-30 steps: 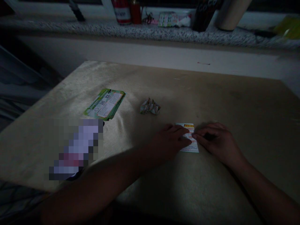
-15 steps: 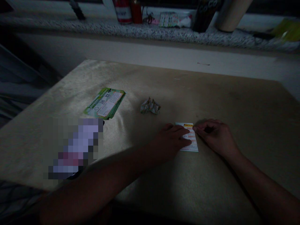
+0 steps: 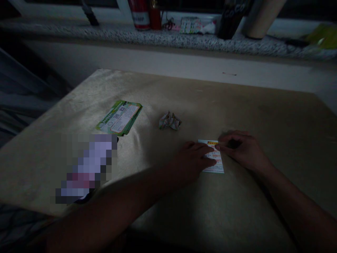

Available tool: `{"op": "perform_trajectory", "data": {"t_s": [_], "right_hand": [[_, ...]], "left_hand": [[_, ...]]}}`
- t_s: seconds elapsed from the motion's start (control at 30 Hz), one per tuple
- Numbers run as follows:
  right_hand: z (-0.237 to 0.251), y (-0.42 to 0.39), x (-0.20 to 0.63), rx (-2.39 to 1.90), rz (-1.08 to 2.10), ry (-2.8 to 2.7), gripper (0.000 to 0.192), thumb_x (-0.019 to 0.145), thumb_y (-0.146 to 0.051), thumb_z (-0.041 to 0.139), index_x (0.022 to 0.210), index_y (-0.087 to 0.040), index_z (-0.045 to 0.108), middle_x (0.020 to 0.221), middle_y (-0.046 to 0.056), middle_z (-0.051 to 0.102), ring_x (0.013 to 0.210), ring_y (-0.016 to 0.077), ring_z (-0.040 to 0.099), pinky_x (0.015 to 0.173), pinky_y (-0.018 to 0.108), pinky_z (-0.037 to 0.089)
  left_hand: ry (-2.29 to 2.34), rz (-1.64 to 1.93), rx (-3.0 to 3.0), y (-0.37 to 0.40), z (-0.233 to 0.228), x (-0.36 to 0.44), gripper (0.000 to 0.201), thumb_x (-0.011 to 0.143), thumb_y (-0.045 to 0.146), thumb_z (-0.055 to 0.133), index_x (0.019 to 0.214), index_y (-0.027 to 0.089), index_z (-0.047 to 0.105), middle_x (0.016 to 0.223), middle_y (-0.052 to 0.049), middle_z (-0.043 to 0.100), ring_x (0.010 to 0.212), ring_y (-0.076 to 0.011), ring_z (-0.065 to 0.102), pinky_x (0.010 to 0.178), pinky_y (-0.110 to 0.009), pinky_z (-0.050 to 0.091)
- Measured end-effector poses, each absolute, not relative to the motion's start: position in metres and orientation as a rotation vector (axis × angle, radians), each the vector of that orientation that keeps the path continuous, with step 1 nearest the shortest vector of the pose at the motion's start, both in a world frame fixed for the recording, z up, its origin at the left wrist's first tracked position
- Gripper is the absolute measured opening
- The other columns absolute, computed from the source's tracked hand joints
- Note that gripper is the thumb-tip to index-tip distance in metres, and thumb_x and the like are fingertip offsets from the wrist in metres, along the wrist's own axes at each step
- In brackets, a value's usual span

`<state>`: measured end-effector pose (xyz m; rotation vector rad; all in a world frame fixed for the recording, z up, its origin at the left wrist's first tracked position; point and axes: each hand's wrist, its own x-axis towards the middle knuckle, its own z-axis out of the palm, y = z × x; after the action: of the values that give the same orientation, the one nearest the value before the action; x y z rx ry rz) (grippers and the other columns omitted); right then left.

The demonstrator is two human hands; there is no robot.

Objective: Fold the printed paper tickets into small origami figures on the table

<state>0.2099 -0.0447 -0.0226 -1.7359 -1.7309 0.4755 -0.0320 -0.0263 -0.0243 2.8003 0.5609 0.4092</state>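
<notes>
A small printed paper leaflet (image 3: pixel 217 168) with a yellow heading and rows of text lies on the table. My left hand (image 3: pixel 196 157) rests across its left part, fingers stretched out and pressing flat on the paper. At the upper right edge, my right hand (image 3: pixel 240 147) has thumb and forefinger pinched on the leaflet, the other fingers curled. The pinched bit of paper is mostly hidden by the fingertips. Beyond my left hand sits a small folded paper piece (image 3: pixel 170 121) with pointed tips.
A stack of green printed leaflets (image 3: pixel 119 117) lies at the left of the table (image 3: pixel 237 102). Nearer me is a blurred-out phone-like object (image 3: pixel 86 168). The stone windowsill (image 3: pixel 158 39) behind carries a red bottle (image 3: pixel 140 15), a dark CoCo cup (image 3: pixel 230 19) and a tan cylinder (image 3: pixel 263 19).
My right fingertips have shifted slightly along the leaflet's upper right edge. My left hand keeps its place on the paper. The whole view has tilted a little upward.
</notes>
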Motion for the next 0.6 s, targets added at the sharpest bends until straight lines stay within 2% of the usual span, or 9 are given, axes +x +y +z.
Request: {"op": "perform_trajectory", "data": {"t_s": [0.13,0.37,0.6], "right_hand": [[-0.023,-0.043,0.211,-1.737,0.463,-1.772,0.019,0.074,-0.043,0.077,0.078,-0.024,0.075,0.089,0.006,0.077,0.083,0.025,0.071,0.082,0.041,0.055],[-0.03,-0.03,0.212,-1.828,0.359,-1.652,0.018,0.077,-0.041,0.075,0.07,-0.024,0.072,0.077,0.003,0.076,0.076,0.0243,0.071,0.075,0.04,0.055],[-0.027,-0.041,0.211,-1.72,0.282,-1.797,0.016,0.08,-0.041,0.074,0.078,-0.025,0.073,0.086,0.003,0.076,0.082,0.0244,0.071,0.086,0.044,0.052]], "left_hand": [[0.547,0.444,2.799,-0.026,-0.026,-0.032,0.029,0.098,0.022,0.048,0.12,0.026,0.067,0.143,-0.004,0.055,0.132,-0.0231,0.046,0.109,-0.041,0.032],[0.561,0.396,2.78,-0.027,-0.024,-0.032,0.031,0.096,0.02,0.052,0.122,0.026,0.067,0.143,-0.005,0.055,0.133,-0.0244,0.046,0.109,-0.043,0.032],[0.572,0.457,2.742,-0.027,-0.028,-0.033,0.033,0.095,0.018,0.051,0.122,0.027,0.067,0.143,-0.004,0.055,0.132,-0.0239,0.046,0.109,-0.043,0.033]]}}
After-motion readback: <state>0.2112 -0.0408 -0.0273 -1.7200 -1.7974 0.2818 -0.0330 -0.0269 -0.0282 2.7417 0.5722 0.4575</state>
